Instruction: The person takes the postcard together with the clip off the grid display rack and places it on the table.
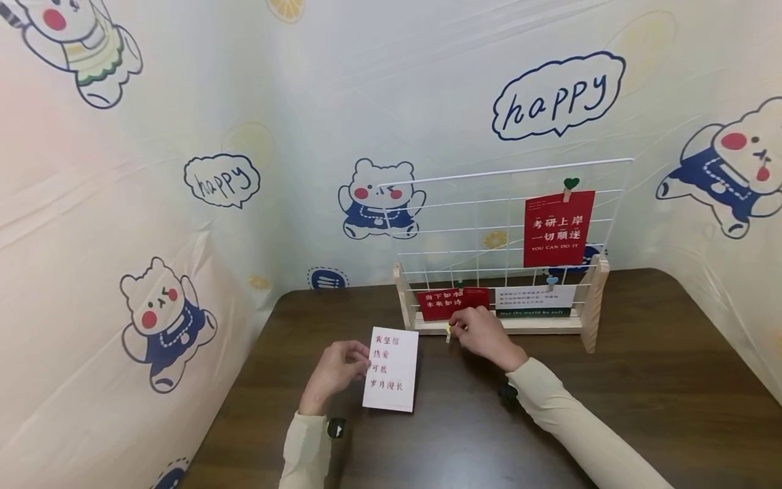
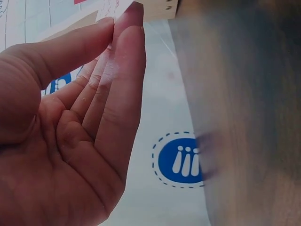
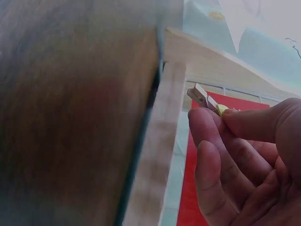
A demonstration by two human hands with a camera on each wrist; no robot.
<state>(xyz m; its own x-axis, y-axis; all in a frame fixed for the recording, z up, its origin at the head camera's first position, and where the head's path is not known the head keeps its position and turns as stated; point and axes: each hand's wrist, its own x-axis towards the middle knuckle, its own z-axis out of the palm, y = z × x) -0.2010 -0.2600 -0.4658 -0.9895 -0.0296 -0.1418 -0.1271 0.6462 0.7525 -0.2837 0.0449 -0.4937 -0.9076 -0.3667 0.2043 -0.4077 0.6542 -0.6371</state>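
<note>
White card [image 1: 391,370] and yellow clip [image 3: 201,96]: pairing them seems the step in hand.
The left hand [image 1: 332,372] pinches the card's left edge; the right hand [image 1: 487,336], pinching the clip, partly covers a low red card [image 1: 436,307]. Next likely calls for lining both up at the wire rack [image 1: 592,305], where a green-banded card [image 1: 534,301] also crowds below.

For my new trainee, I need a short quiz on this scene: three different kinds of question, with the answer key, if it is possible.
1. How many cards are clipped to the rack? A: two; B: three; C: five.
2. True or false: the left hand holds an unclipped card.
3. What colour decorates the clip in the right hand?

Key:
1. B
2. True
3. Yellow
</note>
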